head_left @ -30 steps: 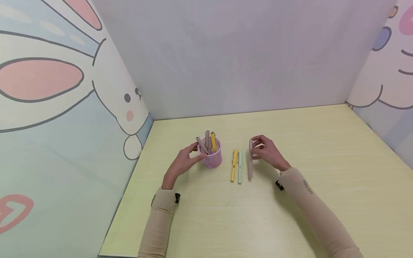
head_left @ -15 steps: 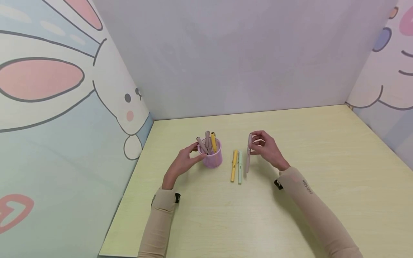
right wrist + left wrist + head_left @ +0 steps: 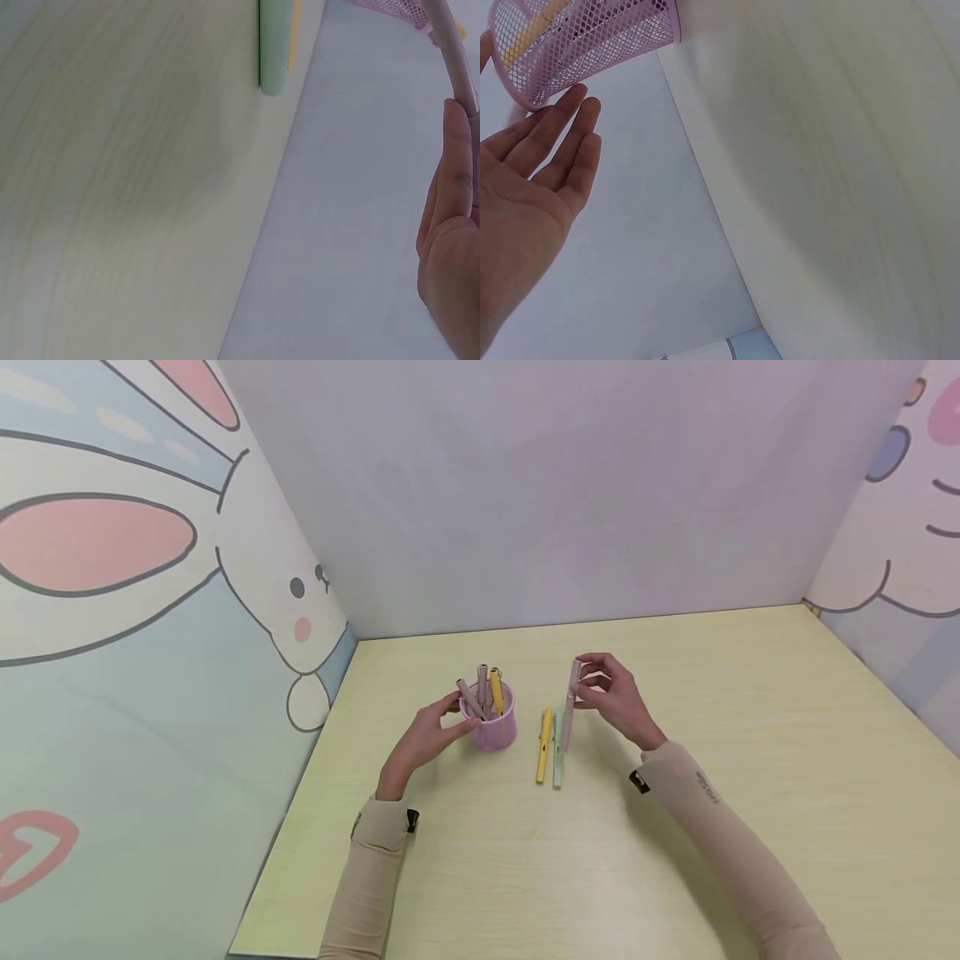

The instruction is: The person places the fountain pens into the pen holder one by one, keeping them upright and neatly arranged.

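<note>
A pink mesh pen holder (image 3: 495,736) stands upright with several pens in it, mauve ones and a yellow one (image 3: 497,691). My left hand (image 3: 425,741) holds its rim from the left, thumb at the near side and fingers at the far side. In the left wrist view, fingertips (image 3: 571,97) touch the mesh rim. My right hand (image 3: 618,700) pinches a mauve pen (image 3: 568,714) near its upper end, steeply tilted above the table. Just left of that pen, a yellow pen (image 3: 543,752) and a mint green pen (image 3: 557,764) lie side by side.
The pale wood-grain table (image 3: 480,877) meets a plain whitish wall (image 3: 525,510) at the back. Side panels with cartoon drawings, such as a rabbit (image 3: 292,635) on the left, flank the table.
My right hand has lifted the mauve pen off the table and carried it left and away from me, toward the pen holder. My left hand stays on the pen holder.
</note>
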`<state>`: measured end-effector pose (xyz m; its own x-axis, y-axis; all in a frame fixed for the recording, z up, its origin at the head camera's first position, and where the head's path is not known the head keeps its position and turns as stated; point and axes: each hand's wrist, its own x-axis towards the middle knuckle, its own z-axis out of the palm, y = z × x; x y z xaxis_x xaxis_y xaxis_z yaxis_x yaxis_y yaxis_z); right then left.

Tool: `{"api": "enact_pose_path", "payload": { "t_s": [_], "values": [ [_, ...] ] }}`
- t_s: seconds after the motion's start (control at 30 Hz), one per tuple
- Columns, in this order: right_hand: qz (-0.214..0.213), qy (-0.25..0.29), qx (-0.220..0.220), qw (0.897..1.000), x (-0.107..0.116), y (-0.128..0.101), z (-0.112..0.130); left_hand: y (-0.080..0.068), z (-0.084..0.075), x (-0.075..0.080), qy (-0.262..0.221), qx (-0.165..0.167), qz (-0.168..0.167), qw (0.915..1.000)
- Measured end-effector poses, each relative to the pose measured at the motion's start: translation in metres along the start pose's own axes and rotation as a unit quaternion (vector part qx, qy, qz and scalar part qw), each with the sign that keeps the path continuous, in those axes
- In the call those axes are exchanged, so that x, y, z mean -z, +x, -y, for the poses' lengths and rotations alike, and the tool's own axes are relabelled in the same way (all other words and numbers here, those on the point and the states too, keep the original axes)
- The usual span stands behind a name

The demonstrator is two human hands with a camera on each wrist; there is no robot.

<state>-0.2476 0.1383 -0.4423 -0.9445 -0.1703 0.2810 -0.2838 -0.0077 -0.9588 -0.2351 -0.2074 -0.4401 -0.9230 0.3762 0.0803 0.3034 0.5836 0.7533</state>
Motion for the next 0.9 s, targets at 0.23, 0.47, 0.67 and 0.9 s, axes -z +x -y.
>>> {"api": "enact_pose_path", "payload": {
  "t_s": [0.23,0.47,0.67,0.9],
  "values": [
    [0.001,0.014,0.014,1.000,-0.006,0.005,0.001,0.000,-0.001,0.001,0.001,0.002,0.002,1.0000],
    [-0.002,0.032,0.023,0.999,-0.013,0.011,0.006,0.000,-0.001,0.000,0.002,0.004,0.002,1.0000],
    [0.001,0.028,0.036,0.999,-0.019,0.015,0.010,0.000,0.000,0.000,0.000,-0.003,0.000,1.0000],
    [-0.001,0.038,0.051,0.998,-0.027,0.019,0.013,0.000,0.000,0.000,0.000,-0.001,0.001,1.0000]
  ]
}}
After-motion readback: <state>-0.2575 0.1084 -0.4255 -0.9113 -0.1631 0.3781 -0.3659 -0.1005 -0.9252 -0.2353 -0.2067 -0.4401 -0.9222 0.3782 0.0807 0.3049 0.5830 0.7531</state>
